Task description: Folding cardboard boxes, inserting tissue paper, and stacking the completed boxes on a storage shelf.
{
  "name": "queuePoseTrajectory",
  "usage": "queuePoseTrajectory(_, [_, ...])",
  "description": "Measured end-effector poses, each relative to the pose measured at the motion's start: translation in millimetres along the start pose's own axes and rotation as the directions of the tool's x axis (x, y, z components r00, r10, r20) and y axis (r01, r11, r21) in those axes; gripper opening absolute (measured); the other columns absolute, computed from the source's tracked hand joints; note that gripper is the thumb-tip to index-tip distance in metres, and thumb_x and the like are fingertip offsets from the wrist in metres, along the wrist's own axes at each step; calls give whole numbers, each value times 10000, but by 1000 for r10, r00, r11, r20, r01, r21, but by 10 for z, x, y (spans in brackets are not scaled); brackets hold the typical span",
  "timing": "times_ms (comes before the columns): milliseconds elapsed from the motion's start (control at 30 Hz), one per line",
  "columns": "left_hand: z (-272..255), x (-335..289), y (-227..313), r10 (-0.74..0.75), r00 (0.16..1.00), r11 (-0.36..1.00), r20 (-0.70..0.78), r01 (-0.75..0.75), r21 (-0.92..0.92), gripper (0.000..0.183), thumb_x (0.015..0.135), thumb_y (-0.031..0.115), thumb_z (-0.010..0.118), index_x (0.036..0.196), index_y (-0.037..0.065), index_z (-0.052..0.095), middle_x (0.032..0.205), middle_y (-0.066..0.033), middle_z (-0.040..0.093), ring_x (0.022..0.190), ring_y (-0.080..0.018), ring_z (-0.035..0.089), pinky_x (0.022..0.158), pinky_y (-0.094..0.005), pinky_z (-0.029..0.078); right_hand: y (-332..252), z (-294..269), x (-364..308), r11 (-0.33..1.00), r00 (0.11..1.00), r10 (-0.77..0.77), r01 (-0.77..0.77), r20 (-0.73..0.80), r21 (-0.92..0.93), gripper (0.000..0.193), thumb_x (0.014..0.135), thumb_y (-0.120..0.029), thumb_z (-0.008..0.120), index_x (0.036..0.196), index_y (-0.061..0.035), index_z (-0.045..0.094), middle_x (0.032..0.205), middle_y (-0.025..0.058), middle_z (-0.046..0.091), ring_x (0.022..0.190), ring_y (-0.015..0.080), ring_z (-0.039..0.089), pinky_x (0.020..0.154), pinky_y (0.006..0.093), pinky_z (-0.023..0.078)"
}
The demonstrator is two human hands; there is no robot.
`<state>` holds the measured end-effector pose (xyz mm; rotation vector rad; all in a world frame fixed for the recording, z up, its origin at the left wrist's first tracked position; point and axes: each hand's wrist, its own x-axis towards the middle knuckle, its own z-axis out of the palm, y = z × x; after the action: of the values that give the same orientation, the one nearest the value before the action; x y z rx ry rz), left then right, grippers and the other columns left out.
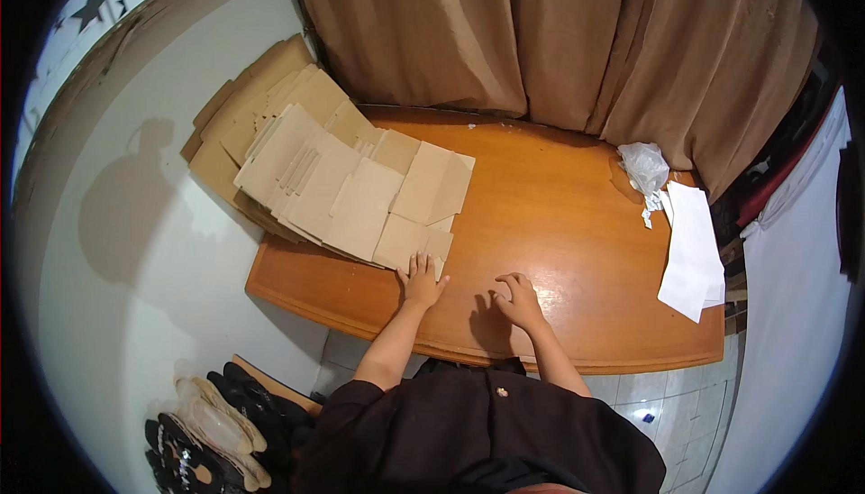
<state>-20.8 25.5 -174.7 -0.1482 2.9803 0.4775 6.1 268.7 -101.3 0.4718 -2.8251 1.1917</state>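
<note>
Flattened brown cardboard boxes [347, 192] lie in an overlapping stack on the left of the wooden table, leaning up against the wall at their far end. My left hand [421, 283] rests with fingers spread on the near corner of the top cardboard sheet. My right hand [519, 302] hovers over the bare wood to the right of the stack, its fingers apart and slightly bent, with nothing in it. A shadow falls on the table beside it.
The wooden table [541, 205] meets a brown curtain [568, 34] at the back. On its right side are a crumpled clear plastic bag [643, 166] and white paper sheets [690, 251]. Shoes [216, 422] stand on the floor at lower left, by the white wall [135, 305].
</note>
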Motion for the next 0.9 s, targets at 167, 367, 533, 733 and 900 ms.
queuePoseTrajectory(167, [36, -60, 25, 172, 967, 984, 190, -179, 22, 596, 928, 381, 395, 1428, 114, 213, 1506, -95, 127, 1390, -256, 99, 996, -697, 56, 204, -56, 19, 996, 996, 86, -86, -24, 22, 341, 751, -175, 619, 1072, -66, 578, 1105, 190, 525, 1044, 363, 498, 895, 408, 416])
queuePoseTrajectory(367, [6, -42, 102, 621, 731, 776, 281, -623, -94, 531, 878, 291, 467, 1386, 205, 337, 1471, -62, 264, 1376, -242, 182, 984, -702, 43, 538, -166, -47, 947, 938, 317, -322, -138, -10, 350, 751, -195, 619, 1083, -94, 576, 1115, 185, 522, 1041, 363, 499, 884, 446, 412])
queuePoseTrajectory(533, [-271, 128, 116, 702, 683, 712, 204, -670, -208, 300, 707, 286, 605, 981, 168, 639, 1310, -49, 482, 1332, -242, 291, 977, -696, 62, 814, -251, -221, 881, 842, 388, -458, -375, -118, 446, 735, -197, 619, 1165, -131, 522, 1192, 203, 462, 1108, 382, 441, 919, 487, 356])
queuePoseTrajectory(733, [-241, 211, 49, 597, 793, 801, 121, -584, -128, 549, 692, 500, 666, 1116, 159, 590, 1354, -95, 423, 1338, -273, 273, 1006, -652, 60, 835, -447, -404, 671, 655, 599, -725, -461, -157, 662, 701, -228, 655, 1293, -102, 389, 1338, 234, 353, 1228, 388, 345, 959, 617, 254])
queuePoseTrajectory(900, [-192, 114, 109, 558, 818, 830, 140, -553, -73, 827, 678, 611, 639, 1359, 202, 413, 1468, -174, 219, 1370, -341, 162, 1017, -642, 15, 1030, -336, -581, 561, 571, 743, -816, -348, -140, 737, 676, -319, 687, 1310, -106, 378, 1356, 216, 348, 1248, 386, 327, 977, 674, 173])
